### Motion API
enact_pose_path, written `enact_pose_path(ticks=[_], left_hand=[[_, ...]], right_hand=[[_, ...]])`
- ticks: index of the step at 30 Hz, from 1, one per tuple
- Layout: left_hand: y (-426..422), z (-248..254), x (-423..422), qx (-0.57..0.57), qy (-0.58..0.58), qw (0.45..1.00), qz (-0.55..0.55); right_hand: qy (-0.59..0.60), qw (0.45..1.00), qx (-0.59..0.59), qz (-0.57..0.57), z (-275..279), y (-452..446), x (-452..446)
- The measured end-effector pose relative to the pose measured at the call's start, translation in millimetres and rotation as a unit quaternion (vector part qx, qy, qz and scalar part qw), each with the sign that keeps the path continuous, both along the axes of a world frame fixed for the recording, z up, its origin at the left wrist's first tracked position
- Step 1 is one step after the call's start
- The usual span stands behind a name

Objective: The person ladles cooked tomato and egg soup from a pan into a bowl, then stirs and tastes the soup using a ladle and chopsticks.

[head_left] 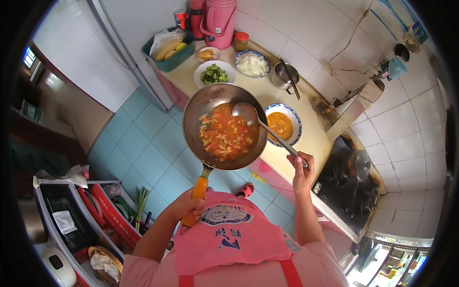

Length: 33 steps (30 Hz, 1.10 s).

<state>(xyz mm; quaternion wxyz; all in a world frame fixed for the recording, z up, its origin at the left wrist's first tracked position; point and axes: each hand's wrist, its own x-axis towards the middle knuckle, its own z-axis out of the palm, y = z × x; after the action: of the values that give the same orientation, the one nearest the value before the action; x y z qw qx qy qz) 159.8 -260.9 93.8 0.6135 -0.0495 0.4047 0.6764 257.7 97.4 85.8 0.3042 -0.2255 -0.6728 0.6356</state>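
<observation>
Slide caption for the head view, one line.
Left hand grips a pan of red-and-yellow food by its orange handle; right hand holds a ladle over it.

The left hand (192, 205) is curled in a closed grip near the torso (234, 234) — the left forearm (160, 227) angles inward. The right hand (302, 172) is farther forward — fingers bent, the right forearm (305, 213) pointing ahead.

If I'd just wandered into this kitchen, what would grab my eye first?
Probably the big wok of red and yellow food, held by its orange handle in the left hand. Next, the long metal ladle in the right hand, its bowl dipping into the wok. Then the bright pink apron below.
</observation>
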Motion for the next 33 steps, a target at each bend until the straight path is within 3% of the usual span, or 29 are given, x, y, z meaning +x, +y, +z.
enact_pose_path(ticks=[7, 11, 13, 26, 30, 33], left_hand=[[-1, 1, 1, -0.008, -0.006, 1.000, 0.006], [-1, 4, 1, -0.002, -0.004, 1.000, 0.009], [-2, 3, 1, 0.000, -0.020, 1.000, 0.016], [-2, 6, -6, -0.001, -0.013, 0.999, 0.029], [-2, 6, -9, 0.004, -0.008, 1.000, 0.020], [-2, 9, -9, 0.006, -0.013, 1.000, 0.020]], right_hand=[[0.000, 0.993, -0.110, -0.042, 0, 9, 1], [0.009, 0.994, -0.100, -0.032, 5, 7, 3], [0.023, 0.999, -0.042, -0.015, 9, 5, 5], [0.006, 0.998, -0.037, 0.047, 43, -7, 39], [-0.034, 0.994, 0.031, 0.099, 45, -25, 43], [-0.075, 0.973, 0.196, 0.098, 42, -31, 35]])
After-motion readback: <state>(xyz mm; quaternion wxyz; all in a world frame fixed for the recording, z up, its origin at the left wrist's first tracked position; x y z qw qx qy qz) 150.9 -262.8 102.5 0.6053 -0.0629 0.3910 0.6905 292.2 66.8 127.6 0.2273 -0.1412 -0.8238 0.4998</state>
